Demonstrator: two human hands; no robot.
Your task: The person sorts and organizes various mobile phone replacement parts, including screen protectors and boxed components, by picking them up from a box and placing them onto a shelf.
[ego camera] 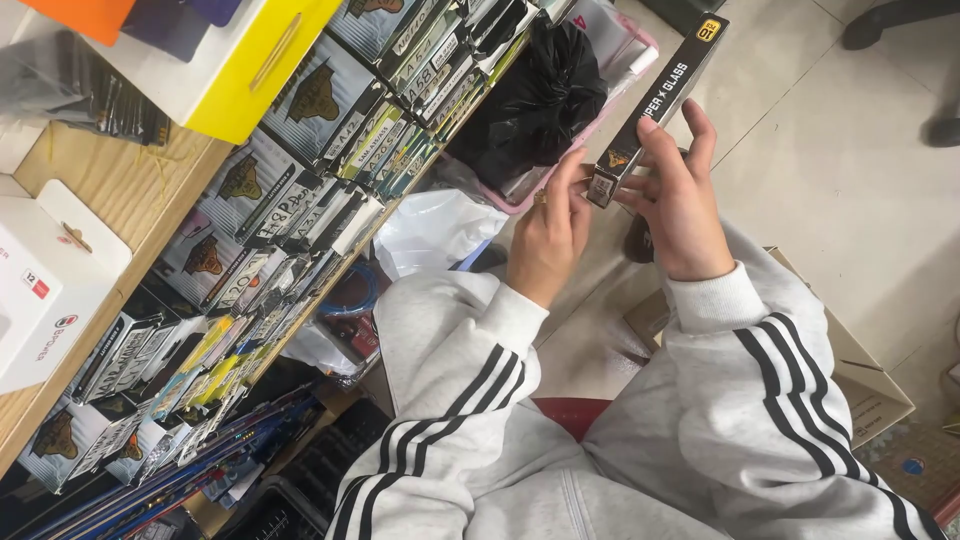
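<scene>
A long, flat black package (660, 95) is held up over the floor, tilted with its far end toward the top right. My right hand (675, 205) grips its lower part, fingers wrapped along one side. My left hand (550, 235) pinches the package's near end from the left, fingertips touching the bottom corner. Both arms wear grey sleeves with black stripes.
A wooden shelf (120, 190) at the left carries white boxes (50, 280) and a yellow-and-white box (240, 70). Below it, rows of packed flat boxes (300, 200) stand on edge. A pink bin with a black bag (540, 100) sits ahead. A cardboard box (870, 385) stands at the right.
</scene>
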